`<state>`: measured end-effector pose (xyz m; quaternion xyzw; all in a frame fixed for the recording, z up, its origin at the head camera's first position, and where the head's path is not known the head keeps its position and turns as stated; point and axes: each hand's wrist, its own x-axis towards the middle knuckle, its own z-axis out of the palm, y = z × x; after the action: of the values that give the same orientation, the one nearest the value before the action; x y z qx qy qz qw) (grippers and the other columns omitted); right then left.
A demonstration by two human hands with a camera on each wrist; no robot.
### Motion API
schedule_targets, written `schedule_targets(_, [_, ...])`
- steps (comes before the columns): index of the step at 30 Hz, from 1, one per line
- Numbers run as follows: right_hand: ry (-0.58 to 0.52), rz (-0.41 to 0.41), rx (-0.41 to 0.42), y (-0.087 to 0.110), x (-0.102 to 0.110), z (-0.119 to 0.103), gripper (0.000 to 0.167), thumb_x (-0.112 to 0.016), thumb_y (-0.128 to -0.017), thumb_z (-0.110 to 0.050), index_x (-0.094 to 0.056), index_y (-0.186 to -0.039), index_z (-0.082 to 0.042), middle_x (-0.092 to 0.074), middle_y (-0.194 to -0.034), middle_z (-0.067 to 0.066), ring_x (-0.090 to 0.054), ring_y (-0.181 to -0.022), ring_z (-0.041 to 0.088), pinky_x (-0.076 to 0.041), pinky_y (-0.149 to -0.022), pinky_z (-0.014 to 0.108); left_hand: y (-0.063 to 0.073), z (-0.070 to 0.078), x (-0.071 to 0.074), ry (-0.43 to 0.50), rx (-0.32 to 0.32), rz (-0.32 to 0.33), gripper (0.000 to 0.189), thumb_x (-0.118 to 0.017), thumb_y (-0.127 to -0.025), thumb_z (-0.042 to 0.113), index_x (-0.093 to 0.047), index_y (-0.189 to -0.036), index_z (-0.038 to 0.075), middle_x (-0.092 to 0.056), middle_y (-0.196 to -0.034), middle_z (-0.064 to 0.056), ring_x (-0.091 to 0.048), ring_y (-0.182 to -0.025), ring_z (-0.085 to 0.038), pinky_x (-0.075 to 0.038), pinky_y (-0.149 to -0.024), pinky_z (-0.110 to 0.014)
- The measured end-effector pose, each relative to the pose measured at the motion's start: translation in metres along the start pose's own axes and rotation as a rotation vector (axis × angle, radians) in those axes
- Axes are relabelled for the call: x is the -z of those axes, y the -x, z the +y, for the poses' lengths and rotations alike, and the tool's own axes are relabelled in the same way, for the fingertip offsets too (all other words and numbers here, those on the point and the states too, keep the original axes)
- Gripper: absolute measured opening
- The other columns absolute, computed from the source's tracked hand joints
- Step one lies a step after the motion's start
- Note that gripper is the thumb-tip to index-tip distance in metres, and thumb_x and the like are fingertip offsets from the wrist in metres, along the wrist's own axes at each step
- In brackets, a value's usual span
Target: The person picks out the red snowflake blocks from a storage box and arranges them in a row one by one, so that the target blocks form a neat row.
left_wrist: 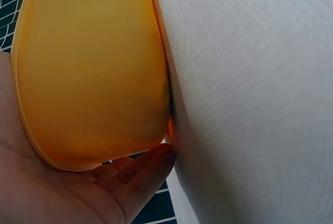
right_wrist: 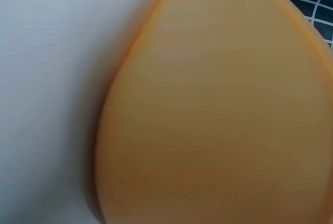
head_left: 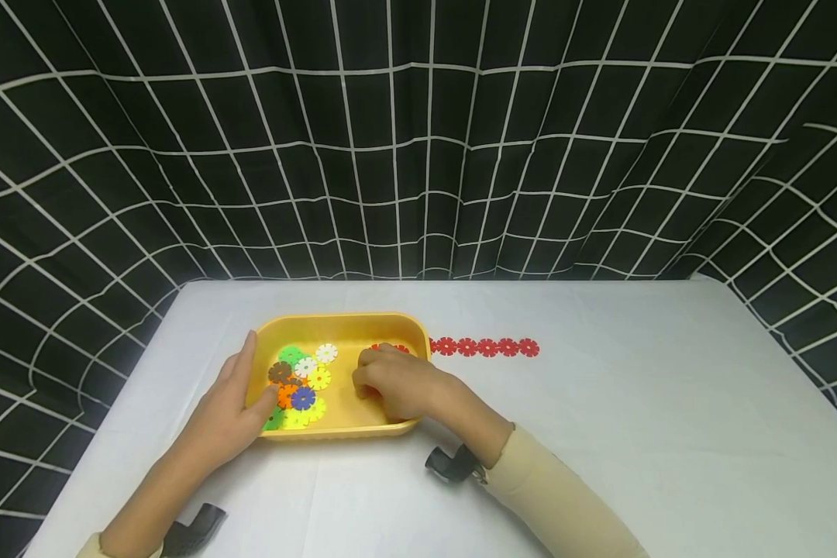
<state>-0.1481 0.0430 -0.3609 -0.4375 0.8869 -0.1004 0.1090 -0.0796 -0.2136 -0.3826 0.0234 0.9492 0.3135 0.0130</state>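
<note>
A yellow plastic tray [head_left: 342, 432] sits on the table's left half. My left hand [head_left: 226, 411] grips its left end, fingers along the outside and thumb over the rim; in the left wrist view the fingers [left_wrist: 148, 174] bend round the tray's end. Several flower-shaped plastic discs [head_left: 303, 398] in green, yellow, white, orange, brown and blue lie in the tray's left part. My right hand [head_left: 401, 381] reaches into the right part with bent fingers. Red discs [head_left: 401, 349] show just beyond its knuckles. Its fingertips are hidden, so I cannot tell whether it pinches anything.
A row of several red flower discs [head_left: 487, 347] lies on the white table [head_left: 635, 411], just right of the tray. Behind the table hangs a black curtain [head_left: 418, 170] with a white grid. In the right wrist view the tray's outer wall [right_wrist: 218, 104] fills most of the picture.
</note>
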Motion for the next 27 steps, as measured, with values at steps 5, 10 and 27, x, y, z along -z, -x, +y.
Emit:
schedule_targets(5, [0.017, 0.035, -0.005, -0.0019, -0.0019, -0.0001, 0.022, -0.071, -0.076, 0.005, -0.068, -0.082, -0.015, -0.047, -0.077, -0.004, -0.046, -0.079, 0.014, -0.039, -0.072, 0.022, -0.0001, -0.0001, -0.0004, -0.003, -0.001, 0.004, 0.087, -0.055, -0.097, 0.021, 0.002, -0.161, 0.005, -0.026, -0.155, -0.029, -0.037, -0.136, -0.05, -0.03, -0.107, -0.069])
schedule_targets(10, [-0.049, 0.01, -0.025, -0.0028, -0.0021, -0.0006, 0.023, -0.075, -0.075, 0.005, -0.071, -0.085, -0.015, -0.051, -0.078, -0.003, -0.047, -0.076, 0.012, -0.041, -0.066, 0.018, -0.0001, 0.0001, -0.0005, -0.002, 0.002, 0.006, 0.087, -0.055, -0.097, 0.021, 0.001, -0.161, 0.005, -0.027, -0.155, -0.029, -0.038, -0.135, -0.049, -0.031, -0.106, -0.069])
schedule_targets(27, [-0.278, -0.077, -0.089, -0.0039, -0.0018, -0.0007, 0.02, -0.074, -0.085, -0.001, -0.067, -0.078, -0.018, -0.056, -0.067, -0.007, -0.052, -0.07, 0.011, -0.046, -0.065, 0.019, 0.0, -0.0006, -0.0008, -0.003, -0.003, 0.003, 0.087, -0.055, -0.097, 0.021, 0.002, -0.161, 0.006, -0.026, -0.155, -0.029, -0.037, -0.136, -0.05, -0.03, -0.107, -0.069])
